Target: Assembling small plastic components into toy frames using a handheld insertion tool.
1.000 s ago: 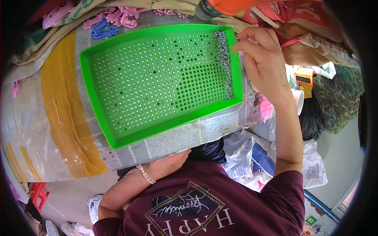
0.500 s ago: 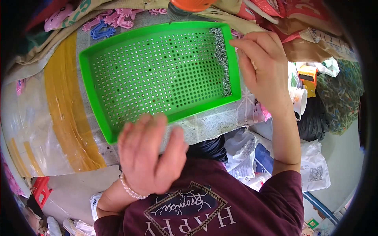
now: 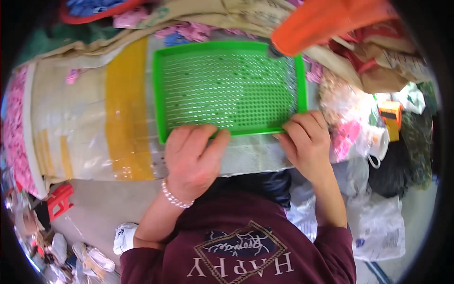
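On the pale worktop (image 3: 250, 158), a green tray (image 3: 159, 94) sits with its rows of holes facing up. Along its near side, the left hand (image 3: 193, 165) grasps the rim toward the left end, fingers curled over it, while the right hand (image 3: 308, 144) clasps the near right corner. Blurred pink pieces (image 3: 196, 31) lie just beyond the far edge; tiny silvery pieces (image 3: 292, 78) gather inside the right end.

Bright green tray (image 3: 213, 48), silver-dotted in rows; maroon shirt (image 3: 241, 208), white-lettered; amber tape (image 3: 126, 113); red stool (image 3: 60, 193).
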